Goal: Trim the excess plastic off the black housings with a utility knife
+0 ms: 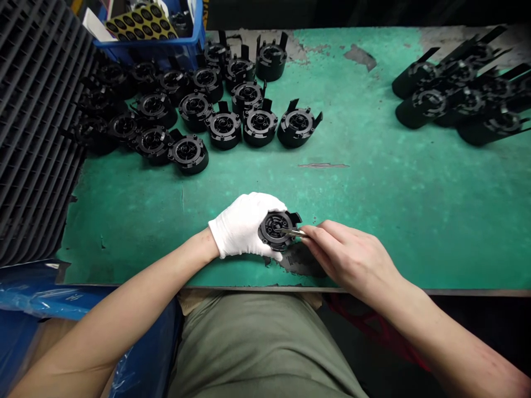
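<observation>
My left hand [243, 226], in a white glove, is wrapped around a round black plastic housing [270, 239] near the front edge of the bench. The housing's ringed, ribbed face points up, and a dark tab sticks out at its right side. Bare, my right hand [352, 255] pinches a pair of metal tweezers [295, 233]. Their tips reach the middle of the housing's face. Whether the tips grip anything is too small to make out.
Several similar black housings [188, 152] stand in a cluster at the back left; taller black cylinders [421, 108] stand at the right. A blue bin [194, 47] holds a sheet of round stickers [141, 23]. Black slatted racks [33, 138] flank the green bench top [394, 210].
</observation>
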